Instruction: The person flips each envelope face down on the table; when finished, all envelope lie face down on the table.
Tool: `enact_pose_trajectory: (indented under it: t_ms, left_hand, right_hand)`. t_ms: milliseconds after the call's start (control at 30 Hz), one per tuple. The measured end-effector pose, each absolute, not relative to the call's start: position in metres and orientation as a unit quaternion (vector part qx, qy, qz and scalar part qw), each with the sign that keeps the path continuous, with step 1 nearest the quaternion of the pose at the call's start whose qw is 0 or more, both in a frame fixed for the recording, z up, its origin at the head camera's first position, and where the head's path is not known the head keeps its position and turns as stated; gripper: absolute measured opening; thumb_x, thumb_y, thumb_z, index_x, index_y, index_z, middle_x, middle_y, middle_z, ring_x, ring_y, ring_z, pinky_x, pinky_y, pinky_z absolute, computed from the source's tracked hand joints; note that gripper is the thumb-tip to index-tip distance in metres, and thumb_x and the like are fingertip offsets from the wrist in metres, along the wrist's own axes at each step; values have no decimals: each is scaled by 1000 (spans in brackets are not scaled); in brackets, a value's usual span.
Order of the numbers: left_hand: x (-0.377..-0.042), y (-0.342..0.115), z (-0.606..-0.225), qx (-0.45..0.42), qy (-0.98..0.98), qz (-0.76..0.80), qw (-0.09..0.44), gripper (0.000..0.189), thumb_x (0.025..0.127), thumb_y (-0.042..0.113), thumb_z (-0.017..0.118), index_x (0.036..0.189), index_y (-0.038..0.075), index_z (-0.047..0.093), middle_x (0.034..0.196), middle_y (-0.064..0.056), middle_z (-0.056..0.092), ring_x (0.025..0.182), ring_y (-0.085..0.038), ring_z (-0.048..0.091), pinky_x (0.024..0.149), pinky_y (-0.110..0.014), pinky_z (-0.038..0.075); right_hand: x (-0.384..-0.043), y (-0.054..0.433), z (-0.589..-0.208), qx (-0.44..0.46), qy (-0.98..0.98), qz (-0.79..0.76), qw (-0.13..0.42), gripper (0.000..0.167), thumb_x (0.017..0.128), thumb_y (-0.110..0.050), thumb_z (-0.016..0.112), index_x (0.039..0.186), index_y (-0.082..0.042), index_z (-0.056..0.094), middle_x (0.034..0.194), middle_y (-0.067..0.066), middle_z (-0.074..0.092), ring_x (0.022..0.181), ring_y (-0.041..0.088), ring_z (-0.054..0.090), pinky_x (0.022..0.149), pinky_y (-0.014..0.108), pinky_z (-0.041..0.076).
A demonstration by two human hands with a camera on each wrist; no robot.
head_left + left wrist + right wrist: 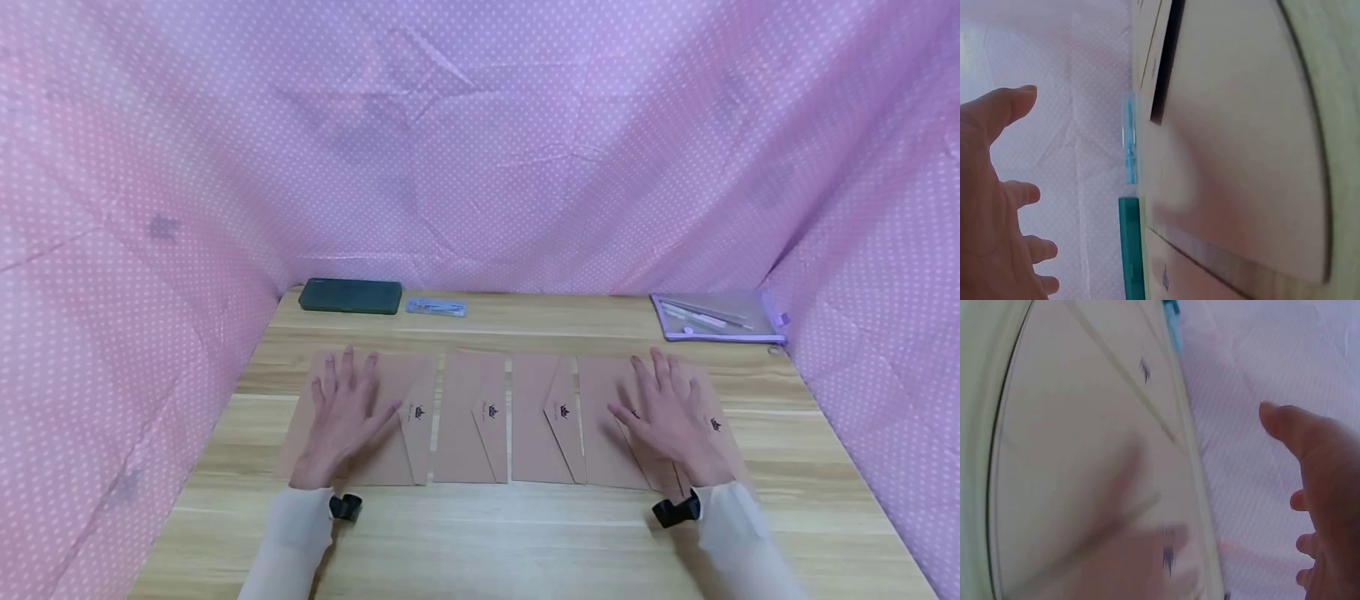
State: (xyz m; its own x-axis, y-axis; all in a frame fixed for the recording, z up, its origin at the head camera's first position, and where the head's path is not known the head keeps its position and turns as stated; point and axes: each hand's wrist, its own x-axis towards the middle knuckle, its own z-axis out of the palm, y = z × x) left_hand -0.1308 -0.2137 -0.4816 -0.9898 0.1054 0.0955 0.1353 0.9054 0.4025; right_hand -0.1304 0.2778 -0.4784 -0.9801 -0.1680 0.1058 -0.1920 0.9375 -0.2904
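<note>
Wooden table (495,542): left hand (343,418) and right hand (670,419) outspread over envelopes (461,425), pens (697,316) inside purple-edged pouch (723,337).

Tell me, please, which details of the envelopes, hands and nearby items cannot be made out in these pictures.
Head view: the lettering beside the black printed crowns on the flat brown paper envelopes is too small to read.
Head view: one crown is partly hidden by the right hand.
Left wrist view: the dark green rectangular case is cut off by the lower edge.
Right wrist view: the crowns are too blurred to make out.
</note>
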Motion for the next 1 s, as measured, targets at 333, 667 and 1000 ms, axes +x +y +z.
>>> enact_pose_trajectory:
  t_ms: [333,667,1000]
  left_hand:
    - [-134,-227,-475,-45,-964,-247,86,83,94,42,62,156,3,24,161,-33,16,147,-57,12,114,-76,13]
    - [-138,-253,-472,3,-953,-288,89,73,96,34,58,151,-5,29,156,-37,25,143,-58,23,112,-76,19]
    - [-135,-277,-475,76,-937,-337,50,76,100,44,53,155,0,25,159,-34,24,145,-56,23,114,-73,23]
  right_hand:
    - [-132,230,-478,127,-972,187,66,85,90,-51,64,155,-7,30,165,25,19,151,49,15,112,79,13]
    - [-131,177,-479,165,-965,198,47,83,93,-54,61,155,-9,31,165,21,22,153,44,18,113,76,18]
    - [-126,134,-484,204,-957,203,42,83,92,-57,60,155,-11,33,166,19,24,152,43,23,115,75,21]
